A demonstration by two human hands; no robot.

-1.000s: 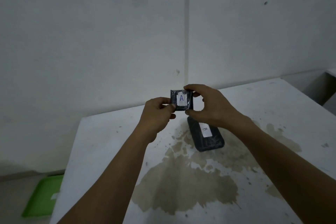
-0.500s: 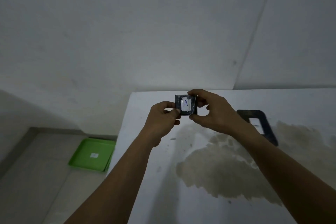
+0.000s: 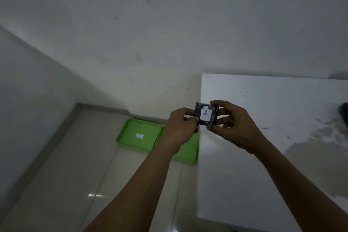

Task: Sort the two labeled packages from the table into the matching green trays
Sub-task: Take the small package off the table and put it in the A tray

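Observation:
A small dark package with a white label marked "A" [image 3: 206, 115] is held upright in front of me, above the table's left edge. My left hand [image 3: 181, 127] pinches its left side and my right hand [image 3: 232, 126] grips its right side. On the floor to the left lie two green trays side by side: the left tray [image 3: 131, 142] carries a small white label, too small to read, and the right tray [image 3: 188, 150] is partly hidden by my left forearm. The second dark package [image 3: 343, 112] shows only as a sliver at the right edge, lying on the table.
The white table [image 3: 263, 184] fills the right side, with a brownish stain [image 3: 320, 165] on its right part. Pale floor tiles [image 3: 66, 184] spread to the left below it. White walls meet in a corner behind the trays.
My view has swung left: both trays on the floor are now in sight, and the second package has slid to the right edge. Both hands still hold package A.

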